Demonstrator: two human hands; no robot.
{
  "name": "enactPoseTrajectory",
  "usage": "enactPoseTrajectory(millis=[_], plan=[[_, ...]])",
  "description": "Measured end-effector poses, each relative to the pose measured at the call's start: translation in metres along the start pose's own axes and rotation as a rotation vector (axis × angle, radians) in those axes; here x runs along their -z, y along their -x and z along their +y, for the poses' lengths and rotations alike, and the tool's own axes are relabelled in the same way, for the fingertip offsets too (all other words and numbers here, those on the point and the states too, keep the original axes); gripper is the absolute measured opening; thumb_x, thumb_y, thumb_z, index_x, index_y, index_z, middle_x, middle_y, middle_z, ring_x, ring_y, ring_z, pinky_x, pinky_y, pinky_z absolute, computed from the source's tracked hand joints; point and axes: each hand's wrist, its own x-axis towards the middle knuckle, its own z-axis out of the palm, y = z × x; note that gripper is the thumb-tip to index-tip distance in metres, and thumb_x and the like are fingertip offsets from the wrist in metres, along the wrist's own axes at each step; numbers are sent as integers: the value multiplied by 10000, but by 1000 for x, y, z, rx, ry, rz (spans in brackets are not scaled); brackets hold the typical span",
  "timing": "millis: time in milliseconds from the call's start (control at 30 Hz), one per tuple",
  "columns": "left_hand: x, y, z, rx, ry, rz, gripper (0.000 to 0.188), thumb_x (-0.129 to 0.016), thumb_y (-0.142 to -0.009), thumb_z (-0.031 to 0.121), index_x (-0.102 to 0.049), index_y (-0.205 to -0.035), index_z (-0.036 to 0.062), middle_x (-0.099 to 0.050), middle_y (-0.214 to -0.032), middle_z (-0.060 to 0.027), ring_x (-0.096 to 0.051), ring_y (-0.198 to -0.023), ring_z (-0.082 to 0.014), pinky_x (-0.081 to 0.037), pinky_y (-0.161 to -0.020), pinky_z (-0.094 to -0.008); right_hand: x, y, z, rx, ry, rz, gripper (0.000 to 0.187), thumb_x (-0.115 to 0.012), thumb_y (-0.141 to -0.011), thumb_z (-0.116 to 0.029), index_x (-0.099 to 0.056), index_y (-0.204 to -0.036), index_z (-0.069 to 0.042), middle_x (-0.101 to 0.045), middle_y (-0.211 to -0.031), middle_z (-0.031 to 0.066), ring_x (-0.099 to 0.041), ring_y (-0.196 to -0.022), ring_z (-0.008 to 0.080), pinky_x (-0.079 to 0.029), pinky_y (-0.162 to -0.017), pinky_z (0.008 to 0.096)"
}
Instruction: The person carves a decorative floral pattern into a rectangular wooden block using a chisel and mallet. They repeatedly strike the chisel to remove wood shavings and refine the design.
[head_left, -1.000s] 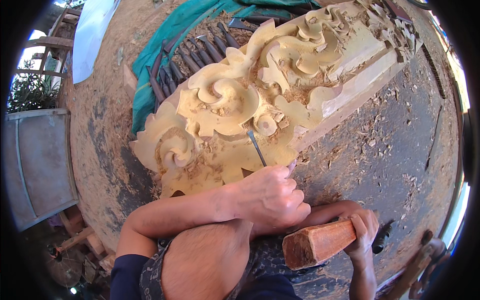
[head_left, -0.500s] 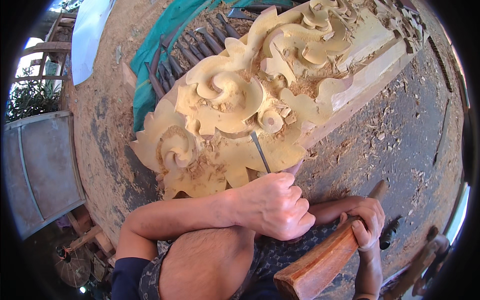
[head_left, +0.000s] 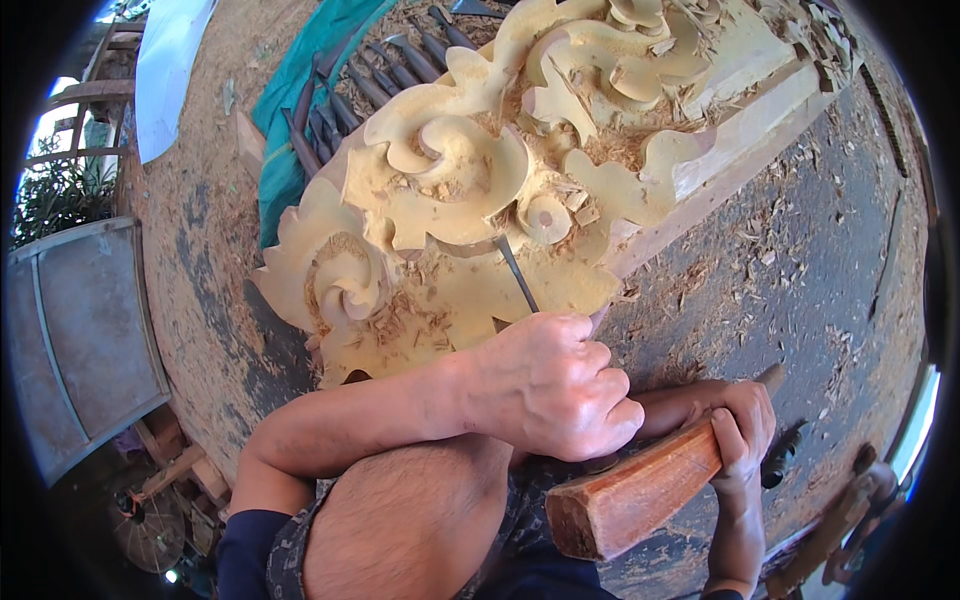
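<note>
A chisel (head_left: 519, 277) is gripped in my left hand (head_left: 555, 388), which is closed around its handle. Its metal blade points away from me, and the tip meets the edge of a curled leaf on the pale yellow wood carving (head_left: 455, 265), left of a small round boss (head_left: 547, 218). In my right hand (head_left: 745, 428) is a wooden mallet (head_left: 638, 492), held by its handle with the fingers wrapped round. The thick block end of the mallet lies just below my left fist, close to the butt of the chisel handle.
Several chisels (head_left: 375, 85) lie on a green cloth (head_left: 283, 185) beyond the carving. Wood chips are scattered over the carving and the dark work surface (head_left: 745, 270). My bare knee (head_left: 405, 525) is raised near my left forearm. A metal panel (head_left: 95, 340) stands at the left.
The block end of the mallet has swung up closer to my left fist. My left hand and the chisel have shifted slightly upward in view.
</note>
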Motion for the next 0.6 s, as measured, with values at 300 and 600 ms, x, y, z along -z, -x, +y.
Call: enactPoseTrajectory(millis=[300,600], plan=[[4,-4,2,41,-27,-52,236,-693,-679,205,-474,-618,142,-413,-547,21,-524,-498,-141,-394,-489,-314,-8,-3,2,34,-116,81,436,-833,-741,10,-536,-1045,-85,-600,-867,85,-613,-682,294,-494,-578,411],[7,-12,12,-113,-1,-2,390,-761,-823,234,-457,-598,136,-360,-594,29,-417,-506,-136,-295,-479,-317,-16,-1,-1,-10,-158,197,532,-904,-742,-66,-511,-1098,-105,-627,-882,102,-647,-707,286,-519,-584,404]])
